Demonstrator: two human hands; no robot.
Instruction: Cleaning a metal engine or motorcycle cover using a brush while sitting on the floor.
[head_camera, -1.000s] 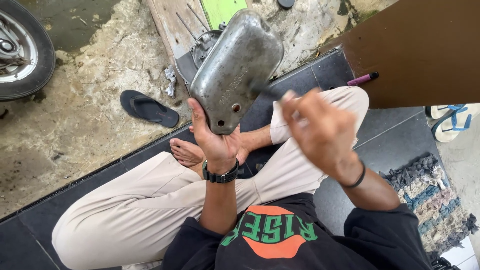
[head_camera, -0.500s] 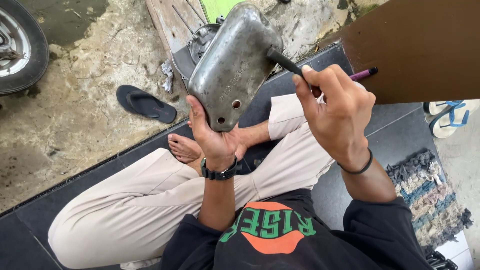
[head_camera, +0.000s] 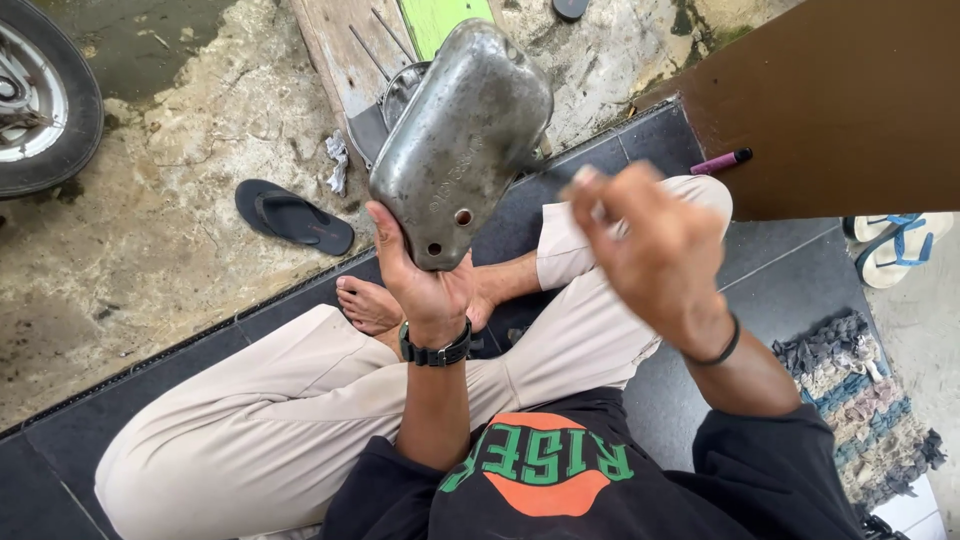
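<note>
Overhead, the left hand (head_camera: 425, 285) grips a dented metal cover (head_camera: 460, 140) from below, fingers wrapped; the blurred right hand (head_camera: 645, 250) seems curled shut beside it.

R hand (head_camera: 655, 255) pulled back off metal cover (head_camera: 460, 140), now clear of it.

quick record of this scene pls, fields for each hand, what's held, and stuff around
left hand: grips the lower end of a dull metal cover, held up, tilted
right hand: raised beside the cover, blurred; cannot tell whether it holds anything
posture: seated cross-legged on dark tiles, bare foot showing
wrists: watch on left, black band on right
around: black sandal on concrete, wheel at left, pink marker, rag rug at right
</note>
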